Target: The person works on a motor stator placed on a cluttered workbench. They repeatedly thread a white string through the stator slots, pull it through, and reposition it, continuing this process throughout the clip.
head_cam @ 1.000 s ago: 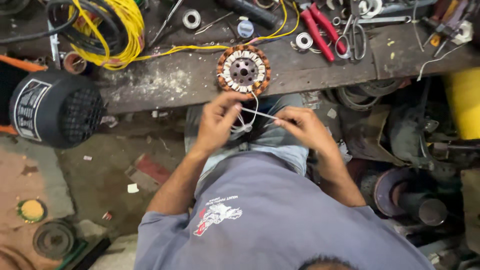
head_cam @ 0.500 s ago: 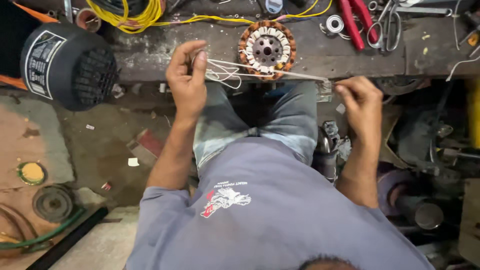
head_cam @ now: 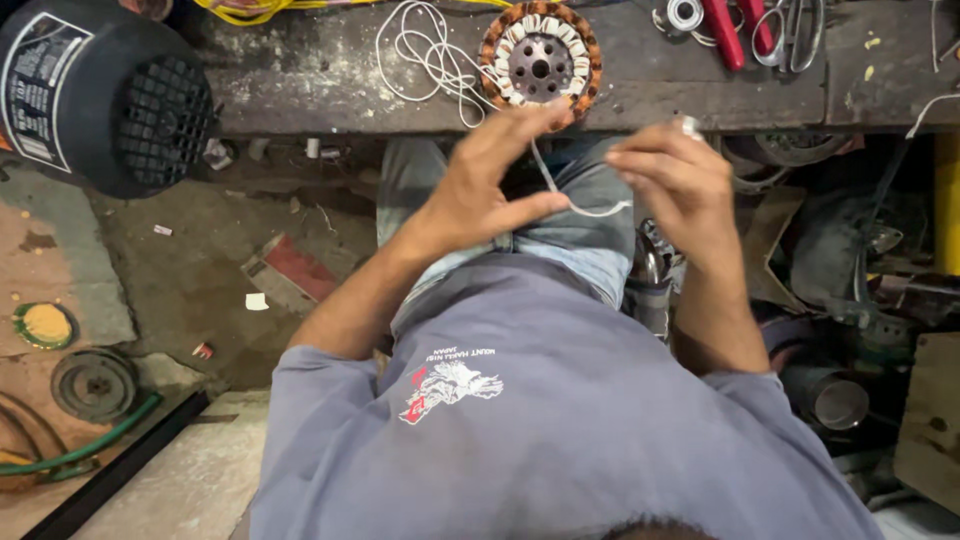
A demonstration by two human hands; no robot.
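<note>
Pinching white cord (head_cam: pixel 560 195) — left hand (head_cam: pixel 480 190) thumb-to-finger, right hand (head_cam: pixel 670 180) curled closed on it — below stator (head_cam: pixel 540 57) on bench (head_cam: pixel 700 90).

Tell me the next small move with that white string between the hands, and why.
Probably draw the white string taut with the right hand. It sags between that hand and the left hand, which pinches it, and loose loops lie on the bench beside the round stator, so slack likely needs taking up first.
</note>
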